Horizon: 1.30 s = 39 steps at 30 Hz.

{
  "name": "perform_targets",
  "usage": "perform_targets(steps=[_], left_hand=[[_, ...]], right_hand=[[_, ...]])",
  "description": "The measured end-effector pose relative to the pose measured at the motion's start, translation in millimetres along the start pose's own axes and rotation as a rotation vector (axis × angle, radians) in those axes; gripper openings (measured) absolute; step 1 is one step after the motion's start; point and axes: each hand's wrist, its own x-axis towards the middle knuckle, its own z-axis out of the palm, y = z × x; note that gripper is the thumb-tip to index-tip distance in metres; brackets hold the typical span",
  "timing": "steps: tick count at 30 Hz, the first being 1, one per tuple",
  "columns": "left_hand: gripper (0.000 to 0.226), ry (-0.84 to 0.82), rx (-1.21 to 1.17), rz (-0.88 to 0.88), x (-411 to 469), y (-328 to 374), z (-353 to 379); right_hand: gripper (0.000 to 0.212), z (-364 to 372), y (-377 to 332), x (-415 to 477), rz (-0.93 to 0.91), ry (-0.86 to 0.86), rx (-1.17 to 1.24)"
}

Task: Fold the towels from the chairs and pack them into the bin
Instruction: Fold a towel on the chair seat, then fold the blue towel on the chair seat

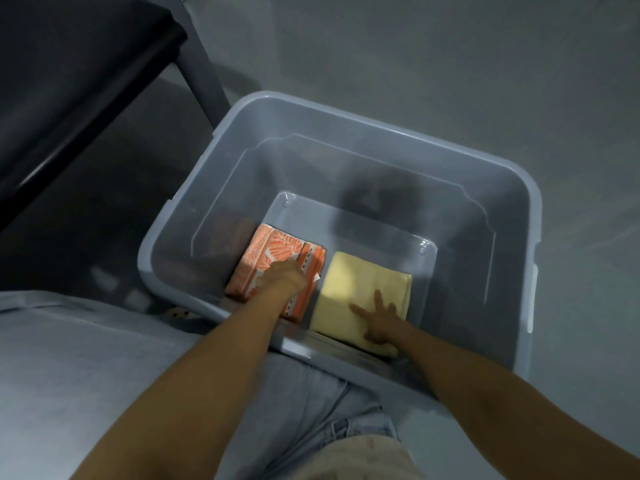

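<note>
A translucent grey bin (388,131) stands on the floor in front of me. On its bottom, side by side at the near end, lie a folded orange-and-white patterned towel (266,249) and a folded pale yellow towel (360,282). My left hand (282,280) rests on the orange towel, its fingers hidden from view. With straight, spread fingers, my right hand (379,320) presses flat on the yellow towel.
A dark chair (79,71) with a grey leg stands at the upper left, close to the bin's left side. Grey floor surrounds the bin. The far half of the bin's bottom is bare.
</note>
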Motion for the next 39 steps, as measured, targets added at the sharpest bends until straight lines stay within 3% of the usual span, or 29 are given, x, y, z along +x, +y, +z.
perform_targets(steps=[8,12,17,22,26,29,33,39], left_hand=[[0.043,-0.002,0.011,0.024,-5.8,2.4,-2.6],[0.045,-0.032,0.028,0.077,-10.2,1.9,-13.4],[0.033,0.041,0.081,0.219,-16.0,1.2,-70.9],[0.028,0.348,-0.365,0.299,-63.2,-41.0,-198.3],[0.015,0.682,-0.643,0.263,-127.6,-128.6,-278.8],[0.022,0.843,-0.743,0.19,-160.9,-189.0,-292.3],[0.024,0.88,-0.833,-0.002,-182.3,-282.4,-278.8],[0.028,0.919,-0.82,-0.345,-201.2,-388.3,-236.1]], right_hand=[[0.076,-6.0,-6.2,-14.3,0.03,-0.072,-0.063],[0.066,-39.7,-21.0,-21.7,0.016,-0.08,-0.174],[0.041,-143.6,-76.3,-60.6,-0.133,0.323,-0.171],[0.038,-237.7,-165.7,-129.2,-0.321,0.79,0.101],[0.035,-274.4,-275.6,-189.9,-0.632,0.949,0.26],[0.032,-273.4,-348.6,-223.5,-0.836,0.915,0.286],[0.032,-238.3,-454.0,-254.8,-1.037,0.778,0.208],[0.025,-171.7,-571.9,-265.7,-1.144,0.538,0.051]])
